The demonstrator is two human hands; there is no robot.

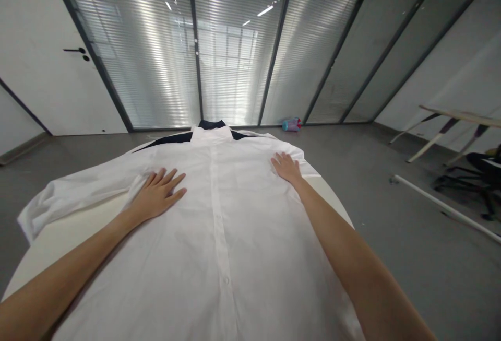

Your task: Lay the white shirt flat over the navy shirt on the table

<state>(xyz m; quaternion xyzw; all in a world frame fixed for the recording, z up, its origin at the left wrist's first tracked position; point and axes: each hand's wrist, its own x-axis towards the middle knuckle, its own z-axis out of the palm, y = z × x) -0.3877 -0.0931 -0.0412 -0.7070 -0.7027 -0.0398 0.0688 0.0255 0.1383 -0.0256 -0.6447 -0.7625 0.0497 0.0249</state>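
A white button-up shirt (pixel 191 247) lies spread front side up on a round pale table (pixel 94 215), its collar at the far edge. My left hand (pixel 156 195) rests flat with fingers spread on the shirt's left chest area, near the armpit. On the other side, my right hand (pixel 287 167) lies open on the cloth near the right shoulder. The left sleeve stretches out past the table's edge; most of the right sleeve is hidden. Something black (pixel 170 139) shows beneath the collar and shoulders.
Beyond the table stands a glass partition with blinds (pixel 230 69), with a white door (pixel 50 69) on the left. A blue and pink bin (pixel 291 125) is on the floor by the glass. To the right are a desk (pixel 462 115), a black chair (pixel 481 174) and a white pole (pixel 446 208).
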